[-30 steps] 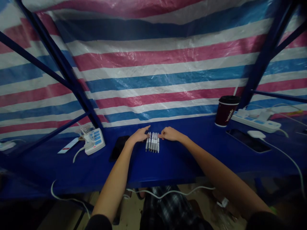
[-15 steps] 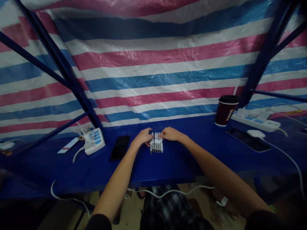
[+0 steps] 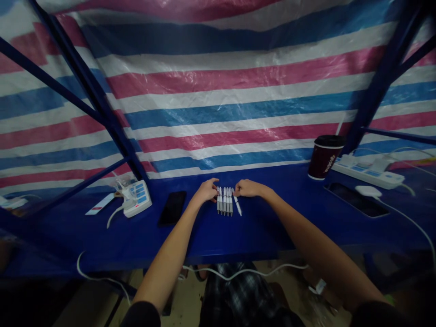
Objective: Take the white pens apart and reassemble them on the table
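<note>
Between the hands, a row of grey-gripped pens (image 3: pixel 224 206) already lies side by side, roughly parallel; a white pen (image 3: pixel 239 208), just below the right hand's fingertips, slants out of line, so that one is left unaligned. The left hand (image 3: pixel 206 190) has its fingertips at the row's upper left end, the right hand (image 3: pixel 251 188) curls at the white pen's top; whether either pinches anything I cannot tell. Beneath both stretches a glossy blue tabletop (image 3: pixel 235 240); beyond them hangs a striped sheet (image 3: pixel 221 109). A dark phone (image 3: pixel 172 208) lies left of the left hand, a lidded cup (image 3: pixel 323 159) stands well right of the right.
</note>
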`<state>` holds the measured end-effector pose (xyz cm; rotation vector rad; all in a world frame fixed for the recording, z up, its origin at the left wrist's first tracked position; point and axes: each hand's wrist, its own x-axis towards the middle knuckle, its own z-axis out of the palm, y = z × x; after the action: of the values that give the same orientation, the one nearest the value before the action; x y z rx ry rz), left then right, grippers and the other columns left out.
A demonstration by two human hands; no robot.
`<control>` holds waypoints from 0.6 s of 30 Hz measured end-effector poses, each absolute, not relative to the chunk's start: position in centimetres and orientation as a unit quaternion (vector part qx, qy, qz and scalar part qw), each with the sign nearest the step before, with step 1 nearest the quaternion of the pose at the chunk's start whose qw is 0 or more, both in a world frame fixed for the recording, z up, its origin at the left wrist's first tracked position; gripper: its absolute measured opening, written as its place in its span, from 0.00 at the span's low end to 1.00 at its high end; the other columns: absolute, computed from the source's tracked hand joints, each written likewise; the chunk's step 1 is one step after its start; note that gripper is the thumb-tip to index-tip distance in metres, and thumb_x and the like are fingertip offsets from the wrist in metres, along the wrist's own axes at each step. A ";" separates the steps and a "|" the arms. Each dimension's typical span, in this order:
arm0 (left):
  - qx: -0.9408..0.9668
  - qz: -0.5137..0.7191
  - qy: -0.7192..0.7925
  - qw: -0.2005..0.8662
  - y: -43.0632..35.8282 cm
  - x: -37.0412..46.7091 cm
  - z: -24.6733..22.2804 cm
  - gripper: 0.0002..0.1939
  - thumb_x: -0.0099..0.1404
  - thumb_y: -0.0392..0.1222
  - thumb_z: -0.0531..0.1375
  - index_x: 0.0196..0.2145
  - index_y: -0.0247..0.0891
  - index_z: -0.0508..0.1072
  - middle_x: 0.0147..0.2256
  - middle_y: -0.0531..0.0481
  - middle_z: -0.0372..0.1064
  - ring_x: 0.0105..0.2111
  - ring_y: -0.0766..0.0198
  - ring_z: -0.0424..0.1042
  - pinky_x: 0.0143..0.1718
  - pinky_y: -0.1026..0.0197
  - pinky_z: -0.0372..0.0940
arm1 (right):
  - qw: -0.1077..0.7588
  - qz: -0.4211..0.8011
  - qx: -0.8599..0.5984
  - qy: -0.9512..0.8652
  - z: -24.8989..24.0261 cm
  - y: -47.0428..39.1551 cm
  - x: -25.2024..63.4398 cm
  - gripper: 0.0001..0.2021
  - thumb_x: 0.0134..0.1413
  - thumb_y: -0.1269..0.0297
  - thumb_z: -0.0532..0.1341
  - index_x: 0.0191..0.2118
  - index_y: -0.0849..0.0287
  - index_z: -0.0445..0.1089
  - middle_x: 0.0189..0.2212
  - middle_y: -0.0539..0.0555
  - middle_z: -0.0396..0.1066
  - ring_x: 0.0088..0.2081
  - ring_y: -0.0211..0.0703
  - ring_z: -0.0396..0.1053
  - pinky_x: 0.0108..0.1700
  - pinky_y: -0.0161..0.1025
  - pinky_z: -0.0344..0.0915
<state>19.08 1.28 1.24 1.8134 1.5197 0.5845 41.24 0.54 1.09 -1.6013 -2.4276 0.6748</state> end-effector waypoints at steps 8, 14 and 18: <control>0.690 0.207 0.590 0.365 1.1 19.4 1.2 0.33 0.65 0.29 0.58 0.68 0.33 0.62 0.49 0.36 0.74 0.29 0.63 0.76 0.23 0.64 0.74 | 0.044 0.210 -0.572 -0.792 1.7 0.0 42.2 0.20 0.57 0.45 0.64 0.33 0.60 0.76 0.29 0.55 0.75 0.28 0.43 0.70 0.29 0.36 0.57; 0.719 0.196 0.605 0.281 2.0 18.7 0.2 0.27 0.71 0.39 0.57 0.66 0.36 0.63 0.46 0.40 0.77 0.25 0.65 0.75 0.24 0.65 0.71 | 0.037 0.202 -0.569 -0.796 1.6 0.2 42.0 0.17 0.54 0.50 0.67 0.26 0.60 0.73 0.25 0.56 0.73 0.27 0.44 0.70 0.29 0.37 0.58; 0.747 0.223 0.601 0.177 2.0 18.6 0.3 0.24 0.72 0.45 0.58 0.62 0.35 0.69 0.45 0.39 0.77 0.32 0.58 0.78 0.36 0.58 0.73 | 0.113 0.324 -0.563 -0.752 2.0 0.4 43.2 0.17 0.55 0.58 0.63 0.19 0.59 0.65 0.15 0.50 0.62 0.17 0.36 0.58 0.21 0.36 0.55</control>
<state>18.56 2.01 0.32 2.1142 1.7003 0.6324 43.19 0.39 1.97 -1.6511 -2.2067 0.9516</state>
